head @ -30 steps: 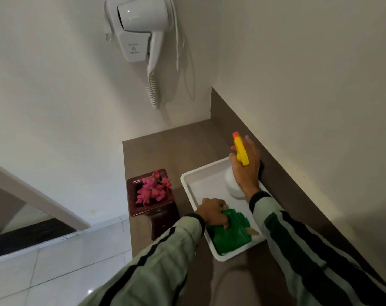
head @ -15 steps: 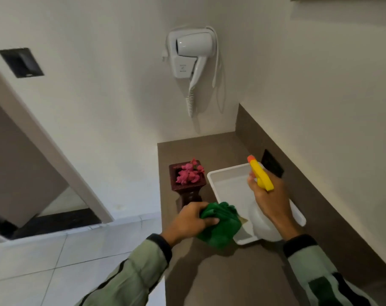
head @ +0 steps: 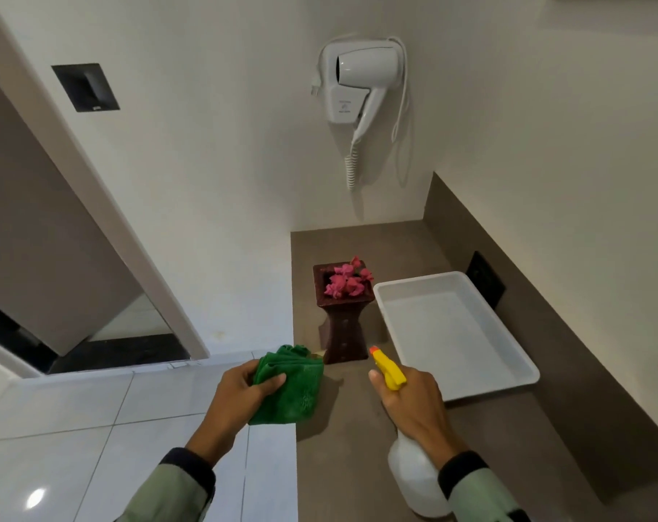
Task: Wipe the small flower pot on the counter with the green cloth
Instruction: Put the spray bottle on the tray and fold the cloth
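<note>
A small dark brown flower pot [head: 343,329] with pink flowers stands upright on the brown counter [head: 361,446], near its left edge. My left hand [head: 240,393] grips a bunched green cloth [head: 291,386] just in front and left of the pot, apart from it. My right hand [head: 414,403] holds a white spray bottle [head: 414,476] with a yellow trigger head and orange nozzle, which points toward the pot's base from the right.
A white tray [head: 459,389] with nothing in it lies on the counter right of the pot. A wall-mounted hair dryer [head: 357,84] hangs above. A dark socket [head: 483,276] sits on the right backsplash. White tiled floor lies left of the counter edge.
Both hands lifted the cloth and spray bottle out of the tray and drew back toward me. The cloth now hangs by the pot's left, and the view has pulled back.
</note>
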`<action>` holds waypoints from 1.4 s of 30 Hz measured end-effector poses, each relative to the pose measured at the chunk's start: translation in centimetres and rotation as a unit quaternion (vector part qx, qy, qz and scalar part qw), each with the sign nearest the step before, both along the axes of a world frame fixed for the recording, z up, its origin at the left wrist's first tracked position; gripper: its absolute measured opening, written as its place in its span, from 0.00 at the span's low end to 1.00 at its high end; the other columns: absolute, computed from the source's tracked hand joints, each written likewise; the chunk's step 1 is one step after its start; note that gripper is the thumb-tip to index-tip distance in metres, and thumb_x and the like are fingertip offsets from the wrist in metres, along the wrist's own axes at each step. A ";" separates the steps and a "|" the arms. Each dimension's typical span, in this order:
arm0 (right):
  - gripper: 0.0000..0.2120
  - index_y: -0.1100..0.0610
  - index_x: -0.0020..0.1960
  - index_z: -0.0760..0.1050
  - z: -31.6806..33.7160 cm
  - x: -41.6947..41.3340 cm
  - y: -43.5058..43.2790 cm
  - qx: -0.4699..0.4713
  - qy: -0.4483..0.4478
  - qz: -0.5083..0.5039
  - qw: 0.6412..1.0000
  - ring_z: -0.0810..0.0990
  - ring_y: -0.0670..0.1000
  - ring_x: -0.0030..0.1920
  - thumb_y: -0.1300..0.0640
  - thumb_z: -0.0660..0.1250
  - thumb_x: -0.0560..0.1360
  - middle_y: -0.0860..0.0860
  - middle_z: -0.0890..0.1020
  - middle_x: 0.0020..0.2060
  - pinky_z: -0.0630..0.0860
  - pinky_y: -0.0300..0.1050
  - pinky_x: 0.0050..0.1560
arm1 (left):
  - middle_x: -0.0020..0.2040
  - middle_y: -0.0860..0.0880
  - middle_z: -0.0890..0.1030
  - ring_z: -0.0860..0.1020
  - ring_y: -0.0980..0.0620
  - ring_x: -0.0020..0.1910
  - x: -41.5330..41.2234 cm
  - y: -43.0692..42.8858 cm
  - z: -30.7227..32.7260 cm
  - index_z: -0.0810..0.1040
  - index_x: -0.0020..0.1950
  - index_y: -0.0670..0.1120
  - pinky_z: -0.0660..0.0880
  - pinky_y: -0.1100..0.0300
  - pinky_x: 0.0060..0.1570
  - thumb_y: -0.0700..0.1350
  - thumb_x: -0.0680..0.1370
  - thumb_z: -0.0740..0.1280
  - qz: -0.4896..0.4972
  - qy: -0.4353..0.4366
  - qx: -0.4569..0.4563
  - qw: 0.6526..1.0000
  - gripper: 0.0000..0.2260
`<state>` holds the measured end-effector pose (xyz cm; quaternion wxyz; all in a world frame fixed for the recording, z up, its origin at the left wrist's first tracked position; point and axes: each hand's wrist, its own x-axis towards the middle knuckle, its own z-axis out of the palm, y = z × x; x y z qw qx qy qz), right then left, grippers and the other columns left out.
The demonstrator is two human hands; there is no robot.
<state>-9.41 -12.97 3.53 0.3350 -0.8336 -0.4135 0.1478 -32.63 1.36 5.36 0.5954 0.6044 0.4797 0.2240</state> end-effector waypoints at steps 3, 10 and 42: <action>0.20 0.54 0.28 0.70 0.4 0.8 -0.5 -0.033 0.011 -0.033 0.999 0.69 0.43 0.24 0.44 0.68 0.74 0.49 0.73 0.24 0.60 0.35 0.24 | 0.48 0.53 0.88 0.86 0.55 0.46 1.0 0.3 0.7 0.84 0.53 0.52 0.82 0.63 0.41 0.45 0.74 0.74 -0.001 -0.018 0.002 1.000 0.09; 0.08 0.58 0.41 0.80 5.3 4.8 -1.1 0.092 0.016 -0.093 0.991 0.79 0.52 0.31 0.54 0.67 0.76 0.53 0.80 0.29 0.71 0.43 0.31 | 0.46 0.50 0.88 0.87 0.52 0.45 3.6 0.8 0.6 0.85 0.51 0.50 0.83 0.58 0.42 0.50 0.73 0.75 -0.016 -0.002 0.001 1.000 0.09; 0.42 0.28 0.71 0.47 -1.3 -2.1 2.3 -0.008 0.276 0.186 0.943 0.73 0.47 0.66 0.41 0.71 0.68 0.45 0.71 0.69 0.73 0.57 0.65 | 0.61 0.46 0.75 0.68 0.53 0.59 9.3 2.4 6.3 0.81 0.63 0.49 0.68 0.65 0.60 0.39 0.76 0.70 -0.483 0.197 0.320 0.791 0.16</action>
